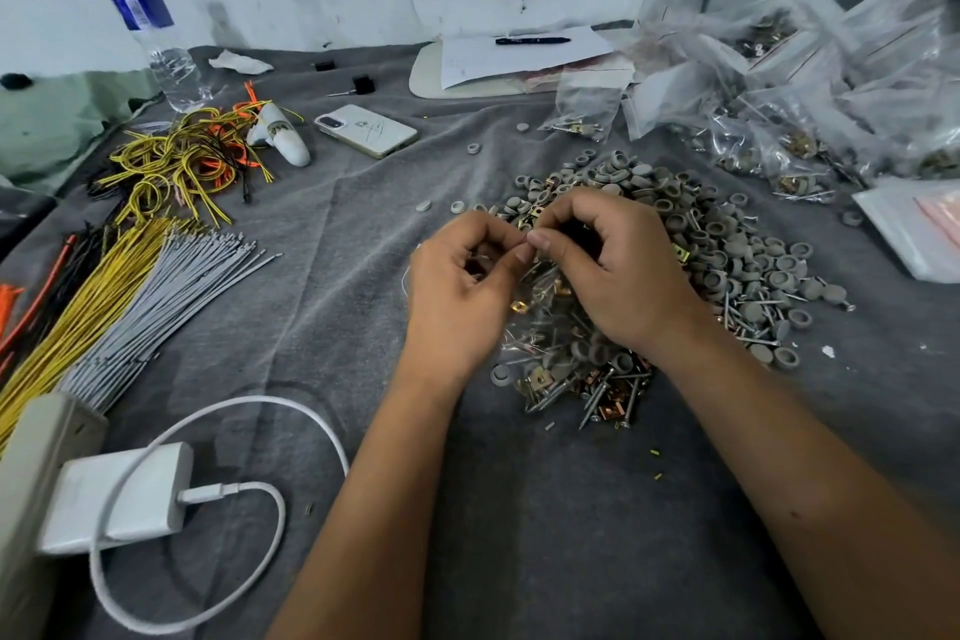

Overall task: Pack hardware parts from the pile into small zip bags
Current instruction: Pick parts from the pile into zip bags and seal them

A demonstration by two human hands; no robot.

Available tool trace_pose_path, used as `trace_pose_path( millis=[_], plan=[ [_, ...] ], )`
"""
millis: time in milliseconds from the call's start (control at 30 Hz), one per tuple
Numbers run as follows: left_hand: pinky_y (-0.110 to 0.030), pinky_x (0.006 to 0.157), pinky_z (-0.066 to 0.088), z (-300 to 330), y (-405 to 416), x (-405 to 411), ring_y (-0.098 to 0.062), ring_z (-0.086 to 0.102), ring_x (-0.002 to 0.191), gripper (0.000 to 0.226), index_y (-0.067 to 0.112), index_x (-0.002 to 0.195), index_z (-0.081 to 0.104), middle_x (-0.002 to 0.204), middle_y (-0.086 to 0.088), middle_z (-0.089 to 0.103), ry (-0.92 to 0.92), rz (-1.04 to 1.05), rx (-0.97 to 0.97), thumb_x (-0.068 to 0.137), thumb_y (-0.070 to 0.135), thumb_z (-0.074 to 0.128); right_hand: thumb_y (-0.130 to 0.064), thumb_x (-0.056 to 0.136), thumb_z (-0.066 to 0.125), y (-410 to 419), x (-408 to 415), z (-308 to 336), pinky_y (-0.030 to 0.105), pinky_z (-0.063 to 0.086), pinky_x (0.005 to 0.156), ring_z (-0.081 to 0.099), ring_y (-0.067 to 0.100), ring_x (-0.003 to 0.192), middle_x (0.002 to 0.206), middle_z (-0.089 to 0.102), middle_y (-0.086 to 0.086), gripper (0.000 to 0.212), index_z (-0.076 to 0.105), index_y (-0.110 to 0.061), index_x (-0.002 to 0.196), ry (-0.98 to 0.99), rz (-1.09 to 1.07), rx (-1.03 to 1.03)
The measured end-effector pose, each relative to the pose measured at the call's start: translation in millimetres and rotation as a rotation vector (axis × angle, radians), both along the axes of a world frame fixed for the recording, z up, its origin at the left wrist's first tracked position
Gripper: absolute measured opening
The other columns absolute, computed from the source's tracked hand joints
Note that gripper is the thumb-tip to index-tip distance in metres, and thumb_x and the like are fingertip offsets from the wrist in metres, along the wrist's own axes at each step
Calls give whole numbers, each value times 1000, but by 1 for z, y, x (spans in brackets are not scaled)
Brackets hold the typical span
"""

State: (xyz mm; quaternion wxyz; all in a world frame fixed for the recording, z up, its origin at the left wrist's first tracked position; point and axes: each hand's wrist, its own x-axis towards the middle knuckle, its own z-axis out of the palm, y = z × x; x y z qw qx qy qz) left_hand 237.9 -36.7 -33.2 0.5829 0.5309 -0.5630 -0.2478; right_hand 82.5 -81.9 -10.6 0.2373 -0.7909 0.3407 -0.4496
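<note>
Grey cloth (332, 307) covers the desk, and on it, right of centre, lies the pile of hardware parts (727, 244): grey round caps, screws and small brass clips heaped together. Both hands meet over the near-left edge of that pile. The left hand (462, 296) has its fingers curled and its thumb and forefinger pinched on the upper edge of a small clear zip bag (540, 322), which hangs below the hands and already holds screws and clips. The right hand (613, 265) is curled too, its thumb tip touching the left hand's fingertips at the bag's mouth; what it pinches there cannot be made out. Filled zip bags (779, 120) are heaped at the far right, and a stack of flat unused bags (914, 229) lies at the right edge. To the left lie bundles of yellow and grey wires (130, 296), a tangle of yellow and orange leads (192, 156), a white phone (366, 130) and a water bottle (150, 26). A white charger with its cable (130, 499) sits near left, and a pen on paper (530, 41) lies at the far side.
</note>
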Motion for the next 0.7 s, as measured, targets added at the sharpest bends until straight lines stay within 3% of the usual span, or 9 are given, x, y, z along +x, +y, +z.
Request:
trace_pose_path(
  millis=[167,267,400,533,633,700],
  plan=[
    [-42,60,53,0,-1,-1,-17,61,64,7,12,88,73,77,-7,71,34,-5,44,93,14,78,-10,95,71,1,-1,1,24,51,74,64,11,81,85,69,0,7,71,-4,92,-11,-26,-12],
    [-47,62,57,0,-1,1,-27,67,67,7,14,87,74,78,-5,73,11,-8,24,92,16,78,-10,95,70,2,1,0,18,49,73,62,7,80,85,67,-2,5,70,-6,93,-17,-33,-11],
    [-45,66,57,0,-2,4,-24,67,69,7,20,87,77,78,-3,74,43,5,47,90,23,81,-11,97,68,0,0,0,19,50,74,63,10,81,86,68,-1,6,70,-6,94,-54,-58,7],
    [-52,74,60,0,-2,6,-33,71,78,7,24,82,74,79,-2,75,16,12,75,88,24,78,-12,98,68,-3,-4,1,17,49,73,61,6,79,85,66,-3,6,69,-8,94,-82,-88,36],
    [-44,70,59,0,-3,7,-30,70,76,9,25,81,74,77,0,74,18,26,74,88,22,79,-14,98,67,-2,-3,-1,21,50,72,62,11,79,86,67,0,9,69,-6,94,-69,-87,51],
    [-37,69,57,0,-3,9,-19,68,71,9,26,82,76,77,4,74,9,48,92,90,24,80,-15,99,66,-3,-3,-1,20,51,72,63,12,79,86,67,0,9,69,-9,94,-99,-93,70]
  ],
)
